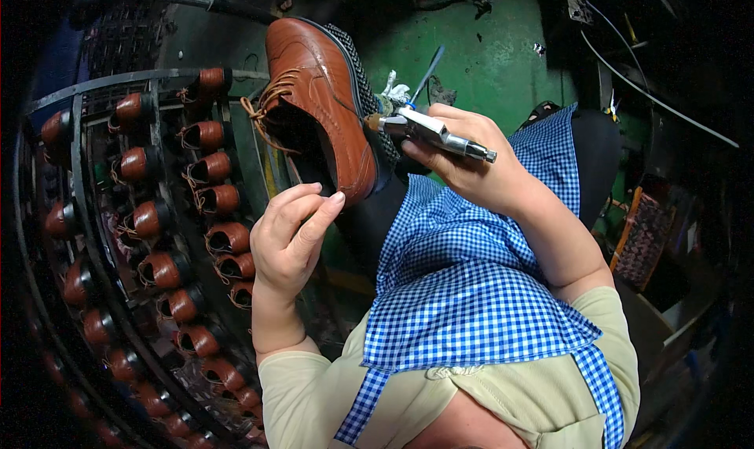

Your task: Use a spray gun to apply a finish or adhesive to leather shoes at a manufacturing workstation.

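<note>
A brown lace-up leather shoe [314,60] is held up in front of me, toe pointing away, with a dark, treaded sole along its right side. My left hand [287,229] is at the heel, fingers curled, with thumb and fingertips against the collar. In my right hand [471,147] is a silver hand tool [440,131] with a brown tip. That tip is close to the sole's edge near the heel; whether they touch, I cannot tell. A blue tube [428,72] shows beyond the tool.
On the left, a metal rack [78,158] carries several rows of similar brown shoes [161,268]. A dark lamp arm [208,4] reaches across the top left. Past my checked apron [471,292] lies a green floor [510,49]. A pale cable [660,107] hangs at right.
</note>
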Tool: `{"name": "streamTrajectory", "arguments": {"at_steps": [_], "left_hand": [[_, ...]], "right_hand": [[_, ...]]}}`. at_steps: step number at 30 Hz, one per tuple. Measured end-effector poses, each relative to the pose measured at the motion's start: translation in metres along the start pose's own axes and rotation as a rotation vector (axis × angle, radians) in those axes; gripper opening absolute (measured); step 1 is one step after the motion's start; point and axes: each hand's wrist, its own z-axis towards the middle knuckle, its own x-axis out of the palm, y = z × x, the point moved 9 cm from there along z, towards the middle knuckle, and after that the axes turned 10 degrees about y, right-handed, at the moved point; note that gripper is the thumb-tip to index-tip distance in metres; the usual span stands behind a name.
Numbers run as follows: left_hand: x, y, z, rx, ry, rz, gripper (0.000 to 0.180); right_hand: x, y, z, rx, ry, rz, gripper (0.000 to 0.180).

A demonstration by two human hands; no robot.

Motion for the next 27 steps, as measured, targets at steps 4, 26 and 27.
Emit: {"name": "streamTrajectory", "arguments": {"at_steps": [4, 26, 27], "left_hand": [[0.000, -0.002, -0.001, 0.008, 0.014, 0.015, 0.048], [-0.009, -0.036, 0.034, -0.058, -0.043, -0.045, 0.036], [-0.003, -0.047, 0.043, -0.003, -0.059, -0.093, 0.034]], "right_hand": [[0.002, 0.000, -0.005, 0.033, 0.022, -0.016, 0.019], [-0.007, -0.014, -0.016, -0.021, -0.070, 0.001, 0.023], [-0.005, -0.012, -0.016, 0.023, -0.050, -0.021, 0.021]]}}
